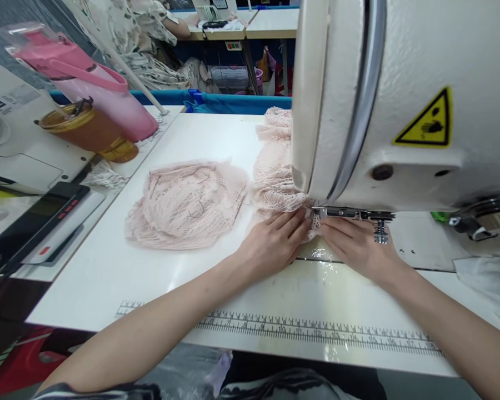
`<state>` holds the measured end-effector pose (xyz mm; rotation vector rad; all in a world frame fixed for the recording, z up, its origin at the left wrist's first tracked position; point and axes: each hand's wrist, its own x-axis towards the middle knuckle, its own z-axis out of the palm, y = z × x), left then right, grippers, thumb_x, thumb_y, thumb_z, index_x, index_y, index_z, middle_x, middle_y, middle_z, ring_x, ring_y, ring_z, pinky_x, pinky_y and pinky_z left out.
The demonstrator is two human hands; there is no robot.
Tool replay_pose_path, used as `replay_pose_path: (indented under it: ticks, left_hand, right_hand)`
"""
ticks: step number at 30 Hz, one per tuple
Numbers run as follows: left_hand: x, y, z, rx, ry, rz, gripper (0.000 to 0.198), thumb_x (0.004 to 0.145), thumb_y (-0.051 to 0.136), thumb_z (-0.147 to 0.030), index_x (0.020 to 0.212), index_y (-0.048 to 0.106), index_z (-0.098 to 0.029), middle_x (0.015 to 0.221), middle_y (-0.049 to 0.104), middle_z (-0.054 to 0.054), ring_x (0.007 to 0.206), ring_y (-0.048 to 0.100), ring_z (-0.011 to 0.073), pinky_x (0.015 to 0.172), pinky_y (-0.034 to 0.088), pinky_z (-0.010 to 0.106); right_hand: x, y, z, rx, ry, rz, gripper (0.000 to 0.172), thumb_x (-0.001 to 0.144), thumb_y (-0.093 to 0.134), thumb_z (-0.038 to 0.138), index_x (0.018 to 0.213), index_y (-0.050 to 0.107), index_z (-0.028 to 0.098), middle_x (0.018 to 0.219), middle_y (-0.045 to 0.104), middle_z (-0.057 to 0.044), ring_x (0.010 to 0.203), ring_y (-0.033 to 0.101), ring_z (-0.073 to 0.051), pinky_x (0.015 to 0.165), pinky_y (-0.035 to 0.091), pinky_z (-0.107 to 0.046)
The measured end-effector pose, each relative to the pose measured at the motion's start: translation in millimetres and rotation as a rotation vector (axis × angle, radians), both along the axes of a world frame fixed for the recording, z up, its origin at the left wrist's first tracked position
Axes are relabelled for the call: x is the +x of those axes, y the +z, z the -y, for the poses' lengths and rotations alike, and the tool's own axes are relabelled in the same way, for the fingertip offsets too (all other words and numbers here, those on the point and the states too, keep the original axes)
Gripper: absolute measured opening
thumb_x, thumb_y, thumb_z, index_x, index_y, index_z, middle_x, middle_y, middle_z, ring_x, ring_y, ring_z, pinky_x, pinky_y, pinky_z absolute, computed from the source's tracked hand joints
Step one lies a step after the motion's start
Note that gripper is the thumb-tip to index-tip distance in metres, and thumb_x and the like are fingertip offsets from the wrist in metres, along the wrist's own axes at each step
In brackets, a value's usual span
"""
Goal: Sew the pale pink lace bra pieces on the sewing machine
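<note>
At the sewing machine (pixel 350 100), a gathered piece of pale pink lace fabric (pixel 275 178) lies along the left side of the head and runs under the needle area. My left hand (pixel 275 239) is closed on the near edge of this lace, fingers together just left of the presser foot. Right of the foot, my right hand (pixel 354 244) has its fingers pressed together on the lace edge; the fingertips are partly hidden by a metal guide (pixel 354 214). A second pale pink lace piece (pixel 191 203) lies flat on the table to the left.
A printed ruler (pixel 300 328) runs along the front of the white table (pixel 150 283). On the left stand a pink bottle (pixel 100 89), a brown cup (pixel 91 130) and a black phone (pixel 37 222). Clear plastic (pixel 489 283) lies at right. Another person's arm (pixel 177 26) shows behind.
</note>
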<state>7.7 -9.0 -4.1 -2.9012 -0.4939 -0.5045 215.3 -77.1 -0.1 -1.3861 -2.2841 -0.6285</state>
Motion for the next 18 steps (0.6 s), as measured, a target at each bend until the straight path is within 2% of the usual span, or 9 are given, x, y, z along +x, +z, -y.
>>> replay_pose_path:
  ticks: [3, 8, 12, 18]
  left_hand:
    - [0, -0.6, 0, 0.002, 0.006, 0.014, 0.033, 0.096, 0.041, -0.02, 0.12, 0.06, -0.007, 0.123, 0.062, 0.014, 0.12, 0.057, 0.0273, 0.095, 0.054, 0.04]
    - [2, -3.2, -2, -0.001, 0.015, 0.03, 0.032, 0.096, 0.043, -0.021, 0.119, 0.061, -0.008, 0.122, 0.063, 0.015, 0.118, 0.058, 0.0269, 0.096, 0.054, 0.041]
    - [4, -4.3, -4, 0.008, 0.026, 0.042, 0.031, 0.095, 0.044, -0.019, 0.117, 0.062, -0.007, 0.12, 0.063, 0.016, 0.113, 0.061, 0.0274, 0.093, 0.055, 0.04]
    - [4, -5.1, -5, 0.012, 0.043, 0.053, 0.03, 0.096, 0.044, -0.019, 0.117, 0.062, -0.006, 0.121, 0.063, 0.017, 0.112, 0.062, 0.0277, 0.091, 0.055, 0.041]
  right_hand:
    - [-2, 6.7, 0, 0.083, -0.04, -0.013, 0.007, 0.083, 0.062, 0.018, 0.08, 0.067, 0.021, 0.084, 0.072, 0.008, 0.059, 0.053, -0.005, 0.053, 0.031, -0.024]
    - [-4, 12.7, -4, -0.031, -0.045, -0.143, 0.012, 0.083, 0.062, 0.015, 0.074, 0.069, 0.021, 0.077, 0.073, 0.008, 0.052, 0.052, -0.003, 0.052, 0.033, -0.023]
    - [-4, 5.9, -5, -0.134, -0.053, -0.281, 0.014, 0.086, 0.059, 0.018, 0.077, 0.07, 0.02, 0.085, 0.073, 0.005, 0.062, 0.06, -0.005, 0.06, 0.041, -0.02]
    - [0, -3.7, -6, -0.137, -0.039, -0.339, 0.011, 0.087, 0.06, 0.021, 0.085, 0.071, 0.023, 0.085, 0.073, 0.002, 0.071, 0.064, -0.011, 0.065, 0.047, -0.024]
